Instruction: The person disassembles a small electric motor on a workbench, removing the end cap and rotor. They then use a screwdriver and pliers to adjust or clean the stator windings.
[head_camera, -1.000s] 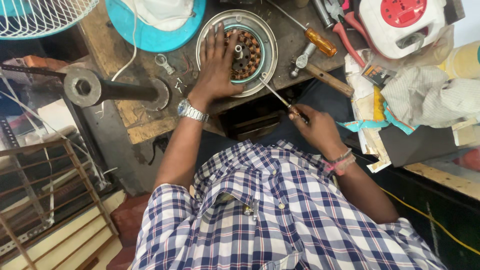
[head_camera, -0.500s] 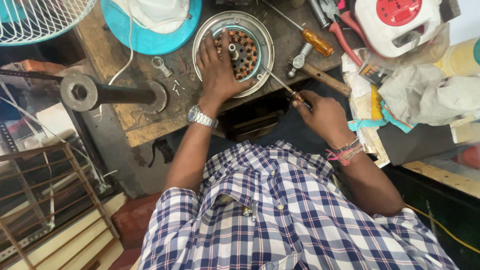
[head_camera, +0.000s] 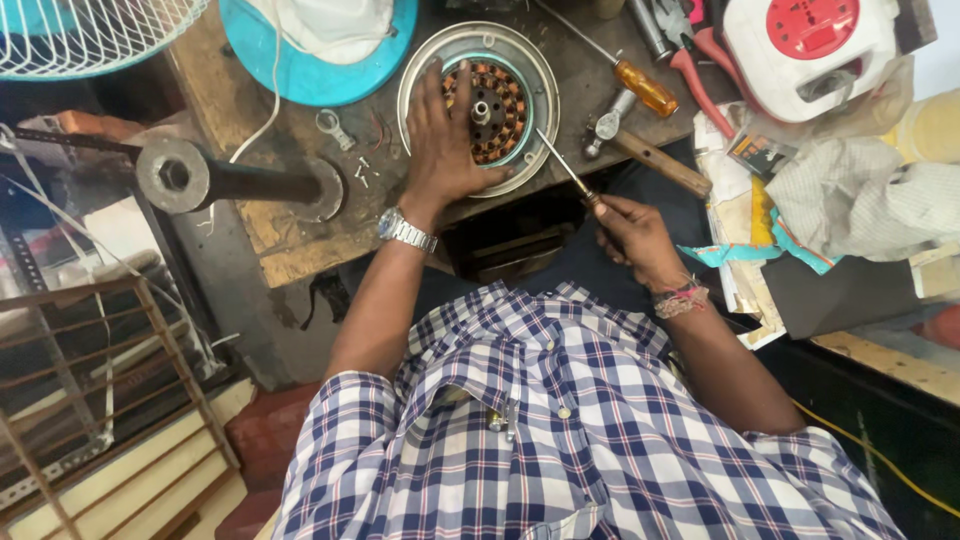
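Observation:
A round metal fan motor housing (head_camera: 530, 60) with copper windings (head_camera: 505, 125) and a centre shaft lies on the worn wooden bench. My left hand (head_camera: 440, 140), a metal watch on its wrist, lies flat over the housing's left half and presses on it. My right hand (head_camera: 630, 235) grips the handle of a thin screwdriver (head_camera: 560, 165); its shaft slants up-left and its tip meets the housing's right rim.
An orange-handled screwdriver (head_camera: 640, 85), a wooden-handled hammer (head_camera: 655, 160), red pliers (head_camera: 700, 70) and a red-and-white extension reel (head_camera: 810, 50) lie to the right. Left are a blue fan base (head_camera: 250, 40), loose screws (head_camera: 360, 170), a metal pipe stand (head_camera: 190, 178) and a fan guard (head_camera: 90, 30).
My right hand has brought the screwdriver up so its tip rests against the housing's right rim. My left hand stays on the housing, its fingers shifted slightly.

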